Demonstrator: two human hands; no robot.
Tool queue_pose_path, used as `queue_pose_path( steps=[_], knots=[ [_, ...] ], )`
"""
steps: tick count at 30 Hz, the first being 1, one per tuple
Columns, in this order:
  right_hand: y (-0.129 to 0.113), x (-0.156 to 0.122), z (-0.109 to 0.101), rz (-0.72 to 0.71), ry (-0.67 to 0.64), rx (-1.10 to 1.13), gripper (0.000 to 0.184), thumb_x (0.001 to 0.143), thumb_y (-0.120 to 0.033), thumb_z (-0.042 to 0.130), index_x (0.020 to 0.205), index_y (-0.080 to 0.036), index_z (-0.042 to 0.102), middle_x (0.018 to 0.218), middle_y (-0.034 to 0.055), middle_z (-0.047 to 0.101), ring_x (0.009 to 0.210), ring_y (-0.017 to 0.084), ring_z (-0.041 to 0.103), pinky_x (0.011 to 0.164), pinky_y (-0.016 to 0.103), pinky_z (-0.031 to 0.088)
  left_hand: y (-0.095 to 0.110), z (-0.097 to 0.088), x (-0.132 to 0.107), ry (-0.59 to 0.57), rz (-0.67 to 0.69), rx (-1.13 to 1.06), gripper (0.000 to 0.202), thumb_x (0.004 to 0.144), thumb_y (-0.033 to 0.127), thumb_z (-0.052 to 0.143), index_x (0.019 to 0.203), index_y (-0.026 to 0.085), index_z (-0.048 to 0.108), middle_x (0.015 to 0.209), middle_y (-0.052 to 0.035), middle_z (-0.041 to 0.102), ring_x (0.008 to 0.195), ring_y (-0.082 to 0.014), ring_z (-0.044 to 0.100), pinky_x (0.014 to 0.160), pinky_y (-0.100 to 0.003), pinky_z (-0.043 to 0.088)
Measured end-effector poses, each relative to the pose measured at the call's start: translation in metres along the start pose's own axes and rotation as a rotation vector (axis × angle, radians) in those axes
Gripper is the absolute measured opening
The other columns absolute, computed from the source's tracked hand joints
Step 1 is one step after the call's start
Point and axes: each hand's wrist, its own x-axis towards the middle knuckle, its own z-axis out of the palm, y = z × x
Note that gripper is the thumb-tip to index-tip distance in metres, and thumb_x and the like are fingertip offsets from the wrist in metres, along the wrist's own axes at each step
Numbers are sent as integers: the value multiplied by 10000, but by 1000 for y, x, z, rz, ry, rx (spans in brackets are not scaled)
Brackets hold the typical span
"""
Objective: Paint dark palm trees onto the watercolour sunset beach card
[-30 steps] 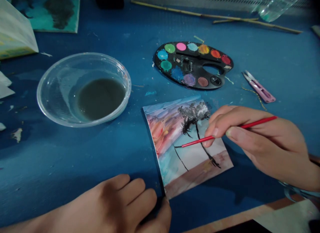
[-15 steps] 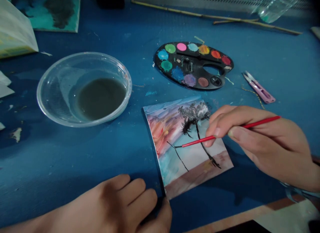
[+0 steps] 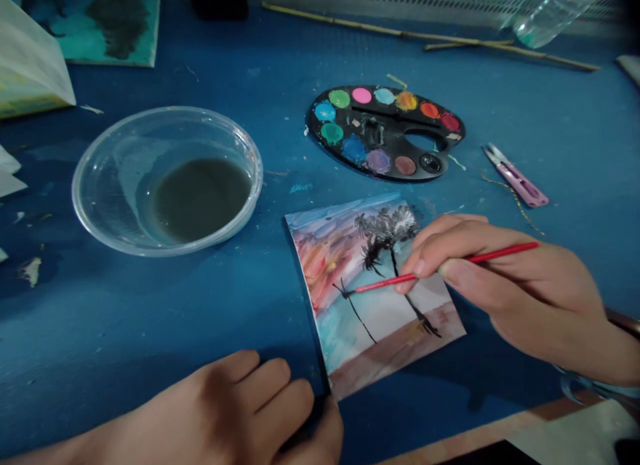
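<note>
My right hand [image 3: 505,285] pinches a thin red paintbrush [image 3: 383,283] between thumb and fingers. Its dark tip touches a small painting [image 3: 360,342] at the top of a thin black trunk, where short black strokes spread out. A larger black palm tree stands beside it on the painting, over a pink, orange and pale blue ground with a brown strip below. My left hand [image 3: 245,412] rests with curled fingers at the painting's lower left corner, thumb and forefinger against it; part of that grip is hidden.
A clear plastic bowl [image 3: 165,242] of dark water stands left. Behind the painting lies a black paint palette [image 3: 400,128], with pink thread snips [image 3: 517,175] to its right. A long dry stick [image 3: 350,27] and a clear bottle [image 3: 553,18] lie at the back.
My right hand and the brush have shifted slightly left. A few more black strokes show at the top of the thin trunk. My left hand stays put.
</note>
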Motion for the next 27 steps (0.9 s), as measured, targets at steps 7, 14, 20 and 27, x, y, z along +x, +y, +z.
queue_pose_path(
  steps=[7, 14, 20, 27],
  knots=[
    [-1, -5, -1, 29, 119, 72, 237, 1000, -182, 550, 967, -320, 741, 897, -20, 754, 926, 186, 699, 833, 381, 505, 2, 2, 1, 8, -21, -44, 310, 948, 406, 684, 1215, 249, 687, 858, 5, 675, 751, -166, 591, 717, -330, 448],
    [-4, 0, -1, -15, -14, 34, 188, 1003, -211, 547, 939, -301, 699, 851, -57, 745, 839, 129, 685, 798, 353, 467, 3, 3, 2, 22, -34, -39, 316, 949, 404, 681, 1228, 257, 684, 875, 9, 698, 737, -165, 590, 720, -335, 445],
    [-4, -4, 1, 6, 174, -42, 209, 993, -197, 579, 975, -325, 743, 931, -42, 784, 922, 181, 710, 854, 409, 468, 1, 0, 1, -8, -21, -33, 319, 941, 403, 693, 1223, 254, 681, 854, 13, 677, 738, -162, 598, 711, -333, 448],
    [-7, -5, 0, -15, 107, -14, 177, 977, -205, 573, 942, -313, 708, 841, -37, 751, 886, 202, 691, 831, 432, 432, -2, -1, 1, -18, 17, -18, 344, 958, 418, 673, 1258, 250, 672, 878, 4, 670, 735, -152, 582, 723, -321, 455]
  ],
)
